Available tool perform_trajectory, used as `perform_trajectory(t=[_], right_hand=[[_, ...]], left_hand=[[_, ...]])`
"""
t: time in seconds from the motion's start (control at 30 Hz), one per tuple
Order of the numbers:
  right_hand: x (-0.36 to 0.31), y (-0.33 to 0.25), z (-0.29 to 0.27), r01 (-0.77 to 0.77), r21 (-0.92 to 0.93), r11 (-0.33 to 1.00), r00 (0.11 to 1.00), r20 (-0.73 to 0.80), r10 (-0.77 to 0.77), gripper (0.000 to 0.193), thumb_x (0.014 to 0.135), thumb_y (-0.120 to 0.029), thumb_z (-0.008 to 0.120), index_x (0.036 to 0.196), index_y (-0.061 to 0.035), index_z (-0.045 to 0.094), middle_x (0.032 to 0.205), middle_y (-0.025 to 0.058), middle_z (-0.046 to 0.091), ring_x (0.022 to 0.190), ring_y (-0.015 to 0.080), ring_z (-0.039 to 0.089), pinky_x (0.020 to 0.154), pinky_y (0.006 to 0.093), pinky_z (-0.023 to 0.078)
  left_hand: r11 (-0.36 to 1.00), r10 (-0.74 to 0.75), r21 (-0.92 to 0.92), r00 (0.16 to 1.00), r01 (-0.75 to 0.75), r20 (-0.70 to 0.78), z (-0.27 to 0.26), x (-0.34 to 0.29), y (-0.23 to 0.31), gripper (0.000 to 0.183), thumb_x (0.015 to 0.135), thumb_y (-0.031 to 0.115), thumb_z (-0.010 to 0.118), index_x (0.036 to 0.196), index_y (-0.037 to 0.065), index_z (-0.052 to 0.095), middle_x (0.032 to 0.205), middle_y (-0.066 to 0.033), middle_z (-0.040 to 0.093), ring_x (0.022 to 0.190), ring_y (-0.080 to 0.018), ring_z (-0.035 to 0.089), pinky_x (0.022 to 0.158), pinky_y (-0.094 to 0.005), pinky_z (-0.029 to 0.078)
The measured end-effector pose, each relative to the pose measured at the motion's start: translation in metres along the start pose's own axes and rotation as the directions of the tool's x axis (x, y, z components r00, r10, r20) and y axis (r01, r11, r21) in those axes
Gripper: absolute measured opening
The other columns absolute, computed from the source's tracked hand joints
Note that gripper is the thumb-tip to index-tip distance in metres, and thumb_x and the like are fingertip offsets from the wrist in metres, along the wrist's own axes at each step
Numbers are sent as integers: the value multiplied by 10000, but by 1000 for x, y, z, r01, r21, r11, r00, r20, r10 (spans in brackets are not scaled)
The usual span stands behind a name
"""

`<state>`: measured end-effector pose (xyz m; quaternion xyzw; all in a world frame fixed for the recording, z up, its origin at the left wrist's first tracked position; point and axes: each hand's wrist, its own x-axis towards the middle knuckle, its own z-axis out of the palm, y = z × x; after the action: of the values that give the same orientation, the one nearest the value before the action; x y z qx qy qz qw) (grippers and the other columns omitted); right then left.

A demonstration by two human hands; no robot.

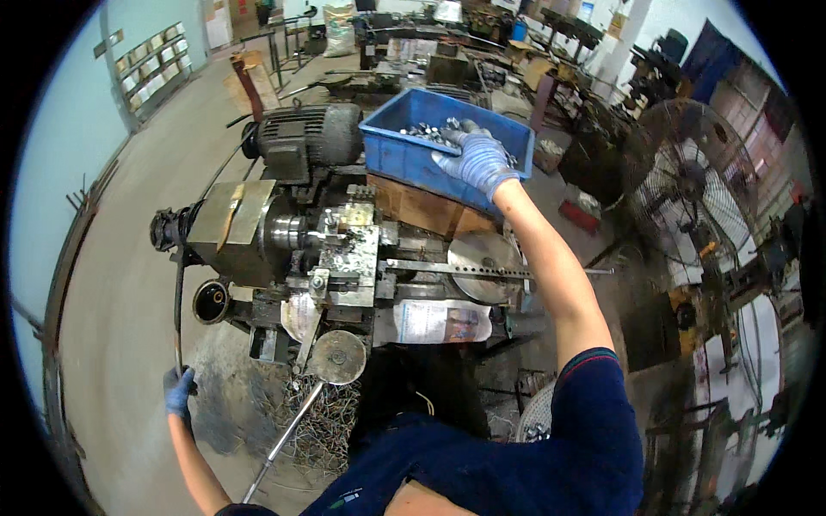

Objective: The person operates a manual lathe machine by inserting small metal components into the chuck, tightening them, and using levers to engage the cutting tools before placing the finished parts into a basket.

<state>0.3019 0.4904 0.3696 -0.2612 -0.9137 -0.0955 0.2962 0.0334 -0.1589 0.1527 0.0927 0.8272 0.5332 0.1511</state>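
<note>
In the head view, the right hand (pixel 477 159), in a striped blue and white glove, is in the blue bin (pixel 404 163), over the small shiny metal parts (pixel 422 132). Its palm is turned down and its fingers point to the left and away from the person. The fingertips are partly hidden among the parts, so I cannot tell if they are closed on one of them. Most visible parts lie just to the left of this hand. They are mixed, and too small for me to tell their long axes; the bin itself has its long side running from left to right, a little slanted.

The left hand (pixel 179 391), also gloved, appears closed around the lower end of a long dark rod (pixel 179 318), which stands almost vertical in the view. This hand is well apart from the bin, so the right hand is clearly the nearer one. Between the two hands is the machine's metal spindle (pixel 288 232), toward the left and nearer to the person than the bin.
</note>
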Motion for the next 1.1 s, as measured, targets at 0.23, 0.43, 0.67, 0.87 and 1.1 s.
perform_trajectory(t=[0.23,0.43,0.67,0.87,1.1], right_hand=[[-141,76,-33,-238,495,836,971,133,198,297,739,-238,723,946,-30,677,999,141,642,885,237,634,800,319,496],[-362,182,-71,-816,41,577,540,408,736,425,746,-438,669,882,-36,686,802,134,675,744,259,654,721,335,502],[-613,203,-59,-823,-479,306,9,527,850,664,688,-611,616,917,10,666,972,239,635,944,354,612,827,388,476],[-632,167,-69,-642,-599,479,-54,658,751,612,685,-518,679,1003,5,648,1053,218,620,992,338,598,870,384,467],[-631,170,-60,-746,-574,339,-100,599,794,600,691,-521,652,992,-2,658,1065,205,621,1001,331,595,883,375,463]], left_hand=[[994,20,104,1000,-21,8,-20,14,-30,283,826,261,655,956,19,588,649,-21,529,529,-96,498,457,-237,421],[983,-156,58,964,172,-215,-17,-13,-28,250,804,284,678,873,79,552,577,-20,486,466,-125,442,440,-277,383],[935,-352,-26,914,354,-201,-14,47,-39,209,796,251,678,781,132,506,467,2,305,378,-121,294,379,-284,232],[960,-264,83,963,268,-60,-17,24,-24,265,796,299,689,882,99,538,596,-25,470,513,-132,439,488,-276,380],[942,-256,204,963,268,-82,-22,14,-13,312,785,328,694,921,77,567,679,-41,547,620,-144,523,559,-278,448]])
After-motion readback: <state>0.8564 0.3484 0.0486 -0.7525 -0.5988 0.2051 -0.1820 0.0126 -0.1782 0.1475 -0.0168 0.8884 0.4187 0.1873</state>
